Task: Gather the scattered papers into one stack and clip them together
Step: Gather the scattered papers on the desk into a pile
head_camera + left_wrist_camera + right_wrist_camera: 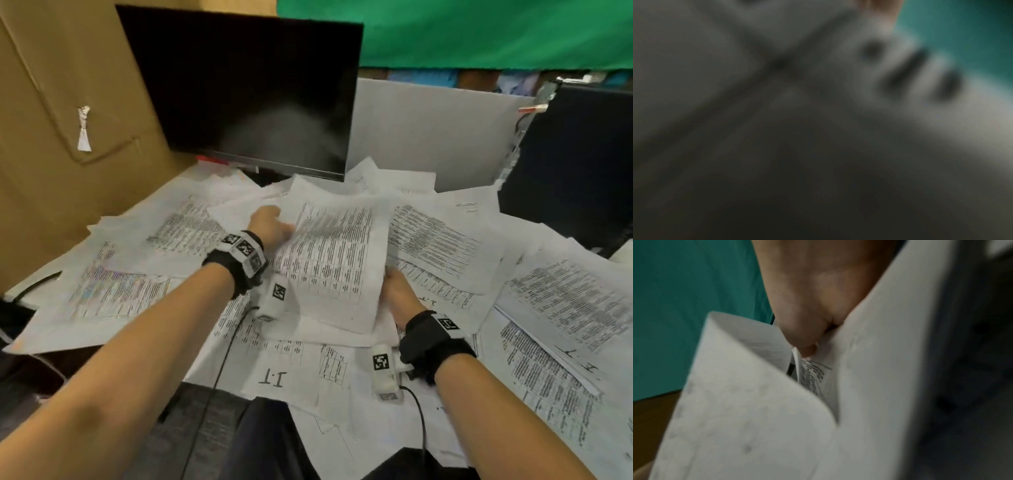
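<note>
Many printed white sheets (442, 236) lie scattered over the desk. A bundle of gathered papers (329, 260) is lifted above them in the middle. My left hand (270, 224) holds the bundle's left edge, its fingers hidden behind the sheets. My right hand (397, 291) grips the bundle's lower right corner. In the right wrist view the thumb (807, 331) pinches curled sheets (748, 410) of that bundle. The left wrist view is a blur of grey paper (777, 97). No clip is visible.
A black monitor (253, 92) stands at the back of the desk, a cardboard wall (61, 137) at the left, a dark panel (575, 164) at the right. Black cables (219, 370) run from both wrist cameras toward me. Sheets overhang the desk's front edge.
</note>
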The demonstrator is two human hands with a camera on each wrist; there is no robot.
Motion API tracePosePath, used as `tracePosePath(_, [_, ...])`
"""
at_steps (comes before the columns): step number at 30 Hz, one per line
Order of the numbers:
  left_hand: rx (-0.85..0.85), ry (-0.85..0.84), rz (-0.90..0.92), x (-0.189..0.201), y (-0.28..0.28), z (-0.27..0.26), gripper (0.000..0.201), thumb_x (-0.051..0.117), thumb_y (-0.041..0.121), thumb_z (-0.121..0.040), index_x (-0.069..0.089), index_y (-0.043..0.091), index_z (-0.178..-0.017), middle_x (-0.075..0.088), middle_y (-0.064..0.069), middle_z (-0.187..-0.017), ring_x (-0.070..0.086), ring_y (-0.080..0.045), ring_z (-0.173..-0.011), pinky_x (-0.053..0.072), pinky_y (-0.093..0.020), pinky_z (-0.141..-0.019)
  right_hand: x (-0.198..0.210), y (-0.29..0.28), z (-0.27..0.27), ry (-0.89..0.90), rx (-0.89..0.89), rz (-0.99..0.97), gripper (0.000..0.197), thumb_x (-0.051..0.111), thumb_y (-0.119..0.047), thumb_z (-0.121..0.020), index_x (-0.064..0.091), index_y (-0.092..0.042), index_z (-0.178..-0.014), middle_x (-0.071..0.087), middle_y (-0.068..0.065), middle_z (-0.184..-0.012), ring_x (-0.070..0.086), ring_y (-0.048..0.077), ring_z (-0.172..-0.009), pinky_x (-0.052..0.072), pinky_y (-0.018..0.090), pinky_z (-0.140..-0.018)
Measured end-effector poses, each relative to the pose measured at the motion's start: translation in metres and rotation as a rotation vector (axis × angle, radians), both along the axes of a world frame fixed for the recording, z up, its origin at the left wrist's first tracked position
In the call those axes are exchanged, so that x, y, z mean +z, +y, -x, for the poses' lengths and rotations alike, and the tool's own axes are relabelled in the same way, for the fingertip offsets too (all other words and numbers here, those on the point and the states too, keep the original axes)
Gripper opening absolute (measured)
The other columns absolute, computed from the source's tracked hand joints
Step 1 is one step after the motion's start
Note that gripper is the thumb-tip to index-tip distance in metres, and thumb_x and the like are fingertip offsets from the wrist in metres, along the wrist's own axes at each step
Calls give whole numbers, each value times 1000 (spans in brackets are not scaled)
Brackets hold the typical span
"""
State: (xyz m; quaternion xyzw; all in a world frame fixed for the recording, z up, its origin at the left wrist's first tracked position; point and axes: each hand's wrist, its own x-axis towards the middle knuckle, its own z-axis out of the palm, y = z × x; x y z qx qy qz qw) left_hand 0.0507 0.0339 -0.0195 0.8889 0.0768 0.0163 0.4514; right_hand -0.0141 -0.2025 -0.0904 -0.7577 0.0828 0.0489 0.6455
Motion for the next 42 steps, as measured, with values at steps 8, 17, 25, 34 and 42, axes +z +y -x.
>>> tracePosePath(8, [-6, 237, -213, -26, -9, -12, 30, 44, 22, -97, 64, -1, -97, 66, -12, -105, 62, -29, -87, 52, -34, -87, 11, 6, 9, 38, 41, -104, 76, 56, -73, -81, 51, -28, -141, 62, -9, -131, 58, 14, -120, 44, 29, -97])
tracePosePath(17, [-257, 334, -476, -28, -20, -16, 24, 45, 17, -97, 53, 3, -80, 61, -11, -98, 56, -26, -95, 43, -27, -83, 3, -9, -5, 55, 133, -107, 49, 69, -31, -88, 53, -23, -134, 66, 4, -129, 62, 25, -119, 45, 50, -106])
tracePosePath(25, [302, 321, -226, -27, 35, -22, 86, 52, 37, -92, 1, -6, -147, 17, -26, -153, 27, -40, -138, 29, -43, -111, -5, -5, -8, 56, 117, 22, 43, 74, -16, -86, 63, -11, -127, 70, 6, -120, 68, 21, -106, 52, 40, -96])
tracePosePath(34, [187, 318, 352, -27, 43, -23, 42, 68, 45, -82, 59, 10, -103, 68, -10, -81, 64, -19, -72, 50, -31, -72, -3, -7, -3, 60, 94, 33, 37, 66, -18, -93, 62, -12, -130, 69, 7, -123, 66, 25, -111, 48, 48, -103])
tracePosePath(42, [-19, 480, 400, -13, 56, -20, 43, 71, 41, -80, 54, 16, -111, 57, -6, -83, 49, -16, -65, 41, -28, -65, 2, -8, 0, 50, 127, 3, 36, 67, -5, -90, 63, -14, -124, 71, 6, -119, 69, 20, -104, 54, 41, -94])
